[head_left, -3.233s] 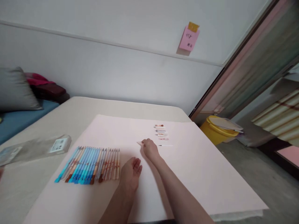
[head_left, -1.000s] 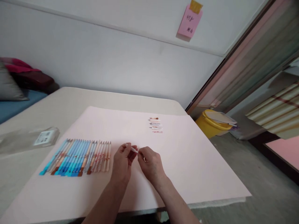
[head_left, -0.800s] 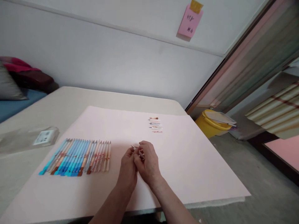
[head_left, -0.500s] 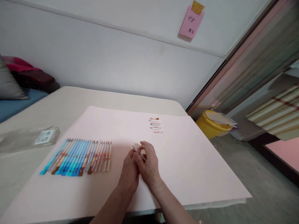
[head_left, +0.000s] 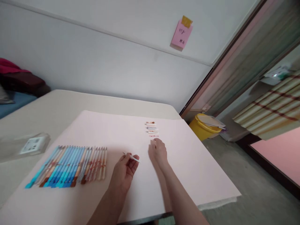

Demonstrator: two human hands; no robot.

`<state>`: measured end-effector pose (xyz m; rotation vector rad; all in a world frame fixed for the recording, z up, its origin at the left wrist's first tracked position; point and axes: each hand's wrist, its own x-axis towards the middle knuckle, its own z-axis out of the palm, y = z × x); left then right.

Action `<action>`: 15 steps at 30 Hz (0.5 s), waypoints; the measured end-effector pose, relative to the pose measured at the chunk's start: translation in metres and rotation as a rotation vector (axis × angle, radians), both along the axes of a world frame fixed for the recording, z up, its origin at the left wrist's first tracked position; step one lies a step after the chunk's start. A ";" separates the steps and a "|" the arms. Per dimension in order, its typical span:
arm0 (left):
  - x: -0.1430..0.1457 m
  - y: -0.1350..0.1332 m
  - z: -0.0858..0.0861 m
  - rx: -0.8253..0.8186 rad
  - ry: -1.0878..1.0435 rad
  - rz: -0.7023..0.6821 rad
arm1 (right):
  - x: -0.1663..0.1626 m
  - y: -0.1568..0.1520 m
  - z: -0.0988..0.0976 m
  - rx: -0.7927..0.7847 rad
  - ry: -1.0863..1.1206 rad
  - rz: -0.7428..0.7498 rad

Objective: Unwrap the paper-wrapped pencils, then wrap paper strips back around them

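Clamping a slim white pen part (head_left: 135, 159) in the fingers of the left hand (head_left: 123, 172), below the frame's center. Holding the right hand (head_left: 160, 151) near a short column of pen pieces (head_left: 152, 128), right of center; impossible to tell whether gripping anything. Showing blue and tan pens (head_left: 70, 162) lined up lower left.

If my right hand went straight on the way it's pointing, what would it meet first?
Probably the small pinkish piece just beyond the fingertips of your right hand. The hand's height is unclear, so it might pass above it.
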<state>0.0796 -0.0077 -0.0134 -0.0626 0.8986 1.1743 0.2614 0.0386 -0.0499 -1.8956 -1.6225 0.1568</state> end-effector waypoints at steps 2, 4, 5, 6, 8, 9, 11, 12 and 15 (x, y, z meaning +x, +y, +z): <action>-0.003 0.002 0.000 -0.011 -0.013 0.011 | 0.012 0.014 -0.009 -0.010 -0.096 -0.031; -0.005 0.004 0.000 -0.017 -0.026 0.020 | 0.019 0.026 -0.013 -0.035 -0.160 -0.080; -0.006 0.005 0.000 -0.018 -0.032 0.024 | 0.022 0.032 -0.014 -0.064 -0.190 -0.098; -0.007 0.006 0.000 -0.022 -0.037 0.029 | 0.025 0.037 -0.014 -0.100 -0.218 -0.104; -0.010 0.009 0.000 -0.028 -0.049 0.037 | 0.030 0.044 -0.015 -0.159 -0.256 -0.093; -0.011 0.010 0.000 -0.029 -0.055 0.042 | 0.031 0.046 -0.015 -0.178 -0.266 -0.084; -0.012 0.013 0.001 -0.031 -0.061 0.056 | 0.033 0.046 -0.015 -0.203 -0.276 -0.068; -0.013 0.014 0.002 -0.030 -0.063 0.062 | 0.032 0.044 -0.015 -0.214 -0.281 -0.062; -0.014 0.017 0.003 -0.019 -0.067 0.081 | 0.024 0.032 -0.015 -0.239 -0.274 -0.055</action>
